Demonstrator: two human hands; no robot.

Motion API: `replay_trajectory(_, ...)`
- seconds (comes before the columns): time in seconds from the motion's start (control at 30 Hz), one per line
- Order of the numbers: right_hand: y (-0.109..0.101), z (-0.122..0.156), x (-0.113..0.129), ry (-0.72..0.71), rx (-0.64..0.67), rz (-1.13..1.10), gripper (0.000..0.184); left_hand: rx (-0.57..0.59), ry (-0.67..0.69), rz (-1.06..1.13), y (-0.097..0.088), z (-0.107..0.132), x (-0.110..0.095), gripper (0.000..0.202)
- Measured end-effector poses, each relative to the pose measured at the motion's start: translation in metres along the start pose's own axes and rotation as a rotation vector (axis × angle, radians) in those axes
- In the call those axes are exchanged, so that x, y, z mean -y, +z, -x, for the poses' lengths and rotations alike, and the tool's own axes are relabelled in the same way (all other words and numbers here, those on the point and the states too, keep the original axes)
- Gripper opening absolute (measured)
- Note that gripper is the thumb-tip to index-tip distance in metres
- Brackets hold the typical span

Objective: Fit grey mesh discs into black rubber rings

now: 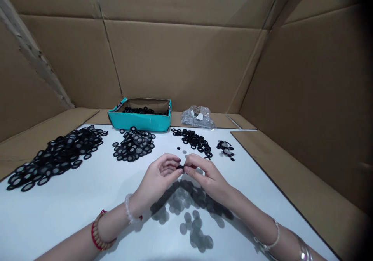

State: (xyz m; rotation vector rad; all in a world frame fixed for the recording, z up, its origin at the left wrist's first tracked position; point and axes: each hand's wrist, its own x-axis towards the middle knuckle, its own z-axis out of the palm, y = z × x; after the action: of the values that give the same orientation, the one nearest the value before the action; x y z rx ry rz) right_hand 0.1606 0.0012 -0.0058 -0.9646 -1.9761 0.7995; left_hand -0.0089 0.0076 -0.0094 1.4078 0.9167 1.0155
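Both hands up over the white table (262,222), meeting at the fingertips. Small black ring (180,167) between them, just above the tabletop; its exact shape is partly hidden by my fingers.

Left hand (160,173): thumb at the ring, other fingers curled and loosely bunched; cannot tell how many touch it. Right hand (206,171): thumb and forefinger pinching the ring's right edge, remaining fingers bent.

Beneath my hands: a dark heap (223,209) and loose grey discs (196,232), some overlapping. Beyond, left to right: a long pile of large black rings (64,152), a rounder pile (132,146), a band of small rings (195,138), a little mixed heap (225,147). Behind these, a teal box (140,122) holding black rings, and a clear plastic bag (198,118).
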Motion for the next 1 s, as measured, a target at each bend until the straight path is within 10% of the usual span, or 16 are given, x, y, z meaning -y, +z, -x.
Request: replay_trajectory(1.0, -0.003, 0.001, -0.001, 0.013, 0.007, -0.011, 0.023, -0.034, -0.096, 0.07, 0.004, 0.001, -0.012, 0.024)
